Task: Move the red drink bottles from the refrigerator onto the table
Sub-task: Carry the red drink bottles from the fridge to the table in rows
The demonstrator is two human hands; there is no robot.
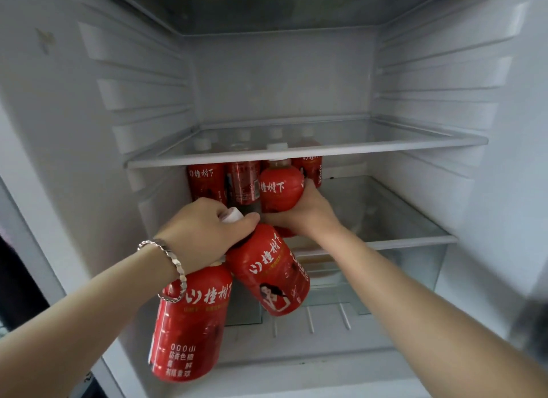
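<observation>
In the head view the fridge point(133, 71) is open, and a glass shelf point(385, 144) runs across its middle. All the red bottles are below that shelf. None is on the counter yet, and the counter is not in view.

The left grip point(204, 228) is in front of the shelf and lower down. Its fingers are curled over the white cap point(232, 214) of the tilted bottle point(269, 274), which hangs from its top and leans to the right. The hanging bottle point(188, 323) drops straight down under the same wrist. The palm hides its top, so I cannot tell just how it is held. A bracelet point(175, 267) is on that wrist.

The right grip point(308, 212) is just under the shelf. It is wrapped round the fat middle of the front bottle point(280, 187), whose top sits close under the shelf's front edge. The back bottles point(206, 182) stand close together behind it, under the left half of the shelf.

I think the bottles are full, so each one is a bit heavy. They look like smooth, hard plastic. They may be cold and wet from the fridge, so they could slip. Two bottles in one grip is the risky part, as one may drop. The best place to hold is round the middle, or tight under the cap where the neck is thin.
</observation>
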